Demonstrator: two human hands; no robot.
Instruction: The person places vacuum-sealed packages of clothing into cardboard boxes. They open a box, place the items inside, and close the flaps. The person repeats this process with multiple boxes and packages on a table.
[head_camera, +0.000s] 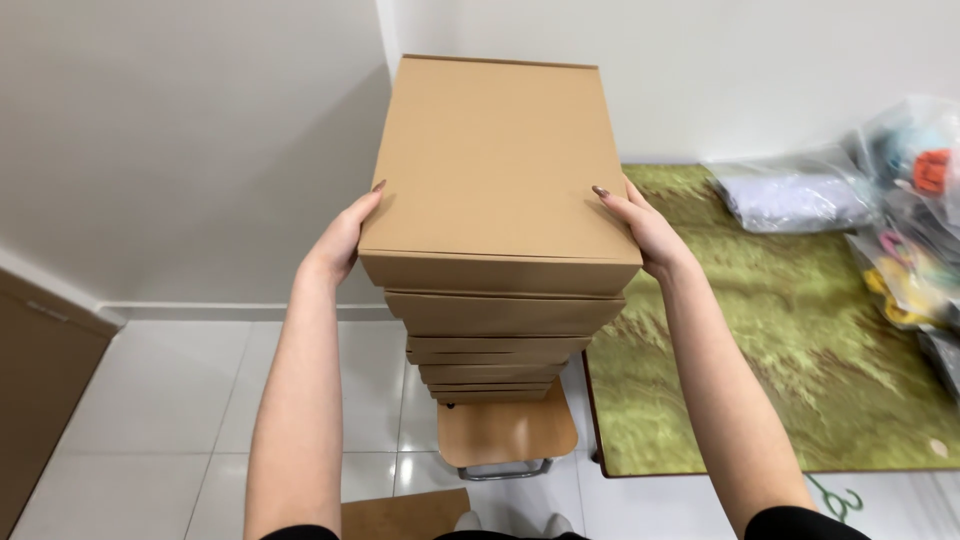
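Observation:
A plain brown cardboard box (495, 160) lies on top of a stack of several like boxes (495, 345). The stack stands on a wooden stool (505, 435) with metal legs. My left hand (345, 235) presses against the top box's left side, thumb on the lid. My right hand (645, 230) grips its right side, fingertips on the lid's edge. Both hands clasp the top box between them.
A green patterned table top (790, 330) lies to the right, with several clear plastic bags of goods (800, 195) at its far right. White walls meet in a corner behind the stack. White tiled floor (150, 420) spreads left; a brown panel (40, 370) stands at the left edge.

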